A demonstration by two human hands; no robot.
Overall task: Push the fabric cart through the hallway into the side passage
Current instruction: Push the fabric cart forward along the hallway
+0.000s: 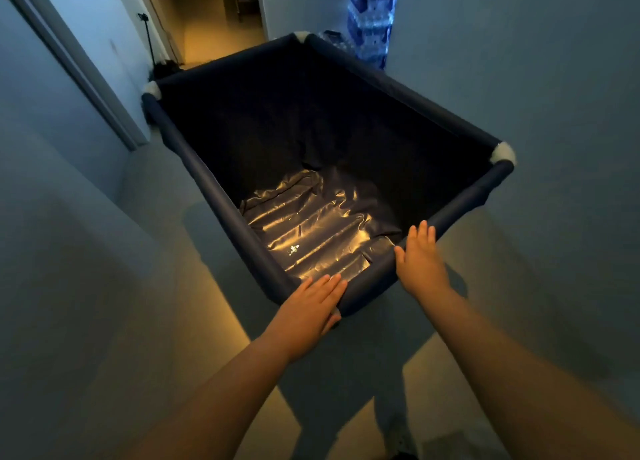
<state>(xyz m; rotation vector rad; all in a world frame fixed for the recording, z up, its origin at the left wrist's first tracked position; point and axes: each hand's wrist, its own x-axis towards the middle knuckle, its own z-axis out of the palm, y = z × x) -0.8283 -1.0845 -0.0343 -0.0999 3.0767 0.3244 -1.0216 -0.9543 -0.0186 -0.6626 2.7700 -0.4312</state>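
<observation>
A dark blue fabric cart point(214, 196) with a padded tubular rim and white corner joints fills the middle of the head view. It is empty, and light glints on its wrinkled bottom. My left hand point(308, 307) lies flat on the near left corner of the rim, fingers together. My right hand point(420, 262) rests flat on the near rim further right, fingers stretched over the tube. Neither hand wraps around the rim. The cart's wheels are hidden.
The hallway is dim, with a pale wall and door frame point(86, 68) on the left close to the cart's far left corner. A lit doorway point(214, 16) opens ahead. Stacked blue water-bottle packs point(372, 19) stand by the right wall beyond the cart.
</observation>
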